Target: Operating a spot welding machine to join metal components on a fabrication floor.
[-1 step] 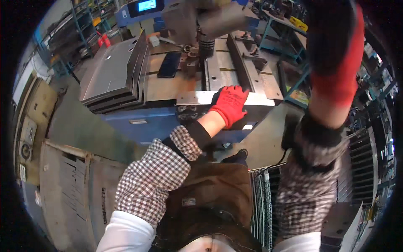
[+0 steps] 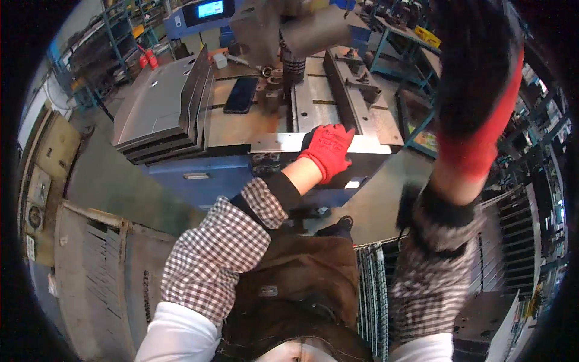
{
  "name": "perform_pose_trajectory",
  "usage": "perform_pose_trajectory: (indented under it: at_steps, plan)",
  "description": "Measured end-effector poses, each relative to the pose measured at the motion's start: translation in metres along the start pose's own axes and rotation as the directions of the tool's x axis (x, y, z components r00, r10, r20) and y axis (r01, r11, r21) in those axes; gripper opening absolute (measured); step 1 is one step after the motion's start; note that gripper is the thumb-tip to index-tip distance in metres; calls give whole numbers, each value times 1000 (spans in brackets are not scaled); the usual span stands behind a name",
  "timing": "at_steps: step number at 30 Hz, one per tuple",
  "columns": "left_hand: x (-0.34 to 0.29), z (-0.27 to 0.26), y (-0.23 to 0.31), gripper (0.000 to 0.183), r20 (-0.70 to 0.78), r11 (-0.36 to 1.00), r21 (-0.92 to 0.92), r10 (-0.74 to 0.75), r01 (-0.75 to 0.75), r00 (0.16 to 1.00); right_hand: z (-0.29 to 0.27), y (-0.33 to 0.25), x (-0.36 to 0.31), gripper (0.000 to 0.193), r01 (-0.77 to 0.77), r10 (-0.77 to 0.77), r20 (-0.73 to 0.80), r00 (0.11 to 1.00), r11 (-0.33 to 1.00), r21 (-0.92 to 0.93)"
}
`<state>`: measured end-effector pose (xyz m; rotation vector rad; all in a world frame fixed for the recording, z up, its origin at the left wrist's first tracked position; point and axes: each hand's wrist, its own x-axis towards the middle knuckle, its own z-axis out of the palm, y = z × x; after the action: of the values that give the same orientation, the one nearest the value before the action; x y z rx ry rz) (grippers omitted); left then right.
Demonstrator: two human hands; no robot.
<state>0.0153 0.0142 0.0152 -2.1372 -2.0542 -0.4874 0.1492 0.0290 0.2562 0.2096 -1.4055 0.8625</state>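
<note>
Left fingers: my left hand, in a red-and-black work glove, lies flat with fingers together, pressing on the long bright steel strip; it pins the strip, no grasp that I can see.
Steel strip: it rests along the front edge of the grey metal press table, above the blue machine base.
Right fingers: my right hand, gloved the same, is raised close to the camera and blurred; I cannot tell whether it grips anything.
Table top: a flat black rectangular phone-like slab lies left of the press head.
Left of table: a stack of bent grey sheet-metal panels.
Signs: a small lit blue screen at the top edge; a yellow bin on the far shelving.
</note>
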Motion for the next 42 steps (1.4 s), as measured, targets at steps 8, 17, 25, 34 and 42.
perform_pose_trajectory:
  at_steps: [8, 17, 25, 34, 42]
  plan:
    - [27, -15, 1, 71, 152, 984, -156, 113, -89, 982, -158, 43, -379, 51, -848, 723, -443, 530, 462, -261]
    - [-51, -63, 19, 76, -112, 749, -654, 40, -104, 993, -185, 62, -460, 87, -786, 738, -297, 606, 613, -80]
    - [-154, -15, -41, 71, -40, -165, -981, -321, -98, 946, -140, 16, -272, 90, -596, 640, -26, 768, 700, -394]
    - [-165, 142, -46, 66, 209, 5, -972, -424, 233, 881, -78, 76, -135, 93, 340, 680, 567, 464, 454, -823]
    - [-156, 155, -42, 79, 331, 151, -904, -344, 400, 879, -86, 133, -166, 98, 404, 730, 578, 365, 435, -805]
